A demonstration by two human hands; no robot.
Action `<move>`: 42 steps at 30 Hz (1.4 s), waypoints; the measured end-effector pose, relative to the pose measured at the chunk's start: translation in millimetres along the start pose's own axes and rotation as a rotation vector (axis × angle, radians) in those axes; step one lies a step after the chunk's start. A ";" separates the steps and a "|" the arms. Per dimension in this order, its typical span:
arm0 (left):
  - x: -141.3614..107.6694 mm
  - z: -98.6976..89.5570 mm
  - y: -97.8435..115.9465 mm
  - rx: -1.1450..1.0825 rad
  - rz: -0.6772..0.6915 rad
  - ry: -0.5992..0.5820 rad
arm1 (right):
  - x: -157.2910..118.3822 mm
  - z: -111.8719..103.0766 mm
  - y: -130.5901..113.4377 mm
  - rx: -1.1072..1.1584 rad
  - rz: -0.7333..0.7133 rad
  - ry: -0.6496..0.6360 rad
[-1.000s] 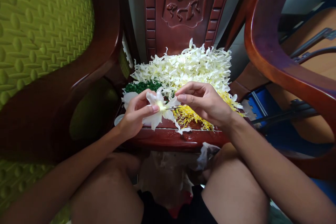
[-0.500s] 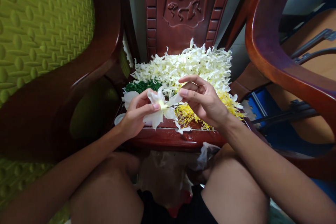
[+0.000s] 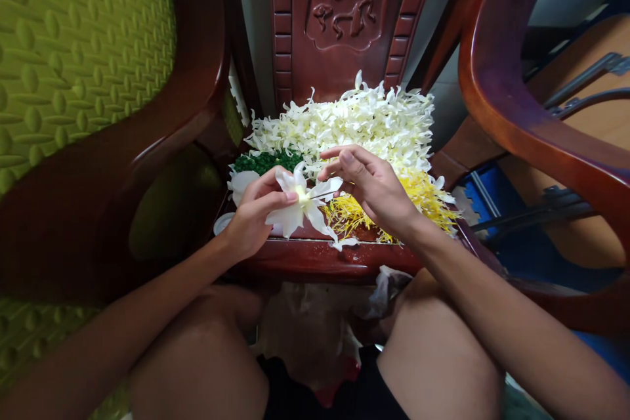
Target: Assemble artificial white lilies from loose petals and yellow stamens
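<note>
My left hand [image 3: 260, 213] pinches a white flower [image 3: 293, 218] at its centre, the thumb lying over the middle. Its petals spread outward, and a thin dark stem or wire [image 3: 322, 195] sticks out from the centre to the right. Just right of the flower, my right hand [image 3: 367, 180] is open, fingers apart and pointing left, with nothing visible in it. I cannot tell whether a lower finger touches the right-hand petal. Behind both hands lies a broad heap of white petal pieces [image 3: 339, 121]. Yellow thread-like stamens [image 3: 423, 200] lie beneath and beside the right hand.
A dark green bunch [image 3: 268, 161] and a white round piece [image 3: 241, 185] sit behind my left hand. All rest on a carved red wooden chair [image 3: 315, 266]. Wooden armrests [image 3: 497, 98] flank both sides. A clear plastic bag [image 3: 386, 289] hangs near my knee.
My right hand has let go of the flower's right petal, shifted slightly left and spread its fingers. The left hand keeps its hold on the flower, which has turned slightly.
</note>
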State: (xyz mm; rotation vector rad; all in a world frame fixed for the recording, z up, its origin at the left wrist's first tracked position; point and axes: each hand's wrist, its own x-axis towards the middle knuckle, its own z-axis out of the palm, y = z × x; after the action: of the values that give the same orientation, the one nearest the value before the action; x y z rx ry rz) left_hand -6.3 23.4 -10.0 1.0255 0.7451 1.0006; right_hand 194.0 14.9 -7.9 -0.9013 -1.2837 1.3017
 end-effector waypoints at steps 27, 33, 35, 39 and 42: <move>1.3 2.1 -0.9 -0.021 -0.042 0.020 | -3.4 5.2 1.6 -0.032 -0.033 -0.028; 0.5 1.0 -0.5 -0.018 -0.047 0.015 | -3.0 4.4 -0.1 0.007 -0.007 -0.072; 0.0 0.8 0.0 -0.014 -0.047 0.016 | -3.2 3.8 -1.2 0.017 0.012 -0.097; -0.2 1.3 0.5 0.007 -0.036 0.010 | -2.9 2.6 -1.7 -0.006 0.043 -0.105; 0.3 1.9 0.3 0.014 -0.029 0.008 | -2.4 1.9 -0.5 0.032 0.022 -0.098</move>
State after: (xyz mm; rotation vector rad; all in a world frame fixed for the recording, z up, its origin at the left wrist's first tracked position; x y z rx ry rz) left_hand -4.7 23.1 -9.0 1.0203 0.7727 0.9763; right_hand 192.6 12.2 -7.6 -0.8398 -1.3279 1.3946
